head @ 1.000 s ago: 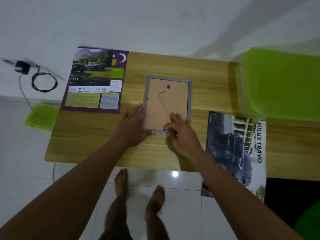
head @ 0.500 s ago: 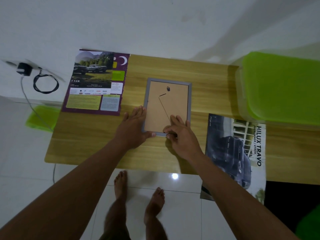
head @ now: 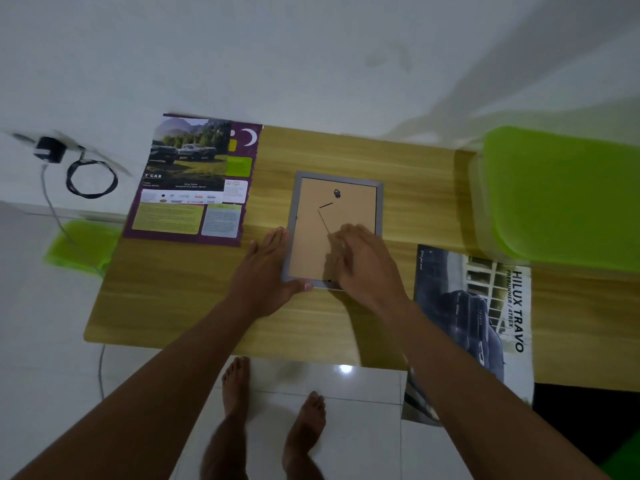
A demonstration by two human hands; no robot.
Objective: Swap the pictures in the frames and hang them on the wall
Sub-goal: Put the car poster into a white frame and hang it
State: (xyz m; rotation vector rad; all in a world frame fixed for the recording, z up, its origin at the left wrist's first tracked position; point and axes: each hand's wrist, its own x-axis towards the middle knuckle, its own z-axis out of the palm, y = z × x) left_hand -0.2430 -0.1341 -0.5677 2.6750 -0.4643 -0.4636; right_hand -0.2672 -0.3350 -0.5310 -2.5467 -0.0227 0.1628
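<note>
A grey picture frame [head: 379,206] lies face down on the wooden table [head: 415,174], its brown backing board [head: 349,209] with a hanger and stand facing up. My left hand [head: 266,271] lies flat against the frame's left lower edge, thumb along the bottom rail. My right hand [head: 363,261] is over the lower right of the backing board, blurred, fingers bent down onto it. A purple car poster [head: 194,181] lies at the table's left. A dark car brochure reading HILUX TRAVO [head: 474,317] lies at the right, overhanging the front edge.
A green plastic box [head: 564,195] stands on the table at the far right. On the white wall, a black plug with a coiled cable [head: 90,178] hangs to the left. A green lid [head: 83,244] lies on the floor there. My bare feet [head: 273,386] stand below the table edge.
My right hand has moved from the frame's bottom edge up onto the backing board. The left hand has stayed on the frame's left side.
</note>
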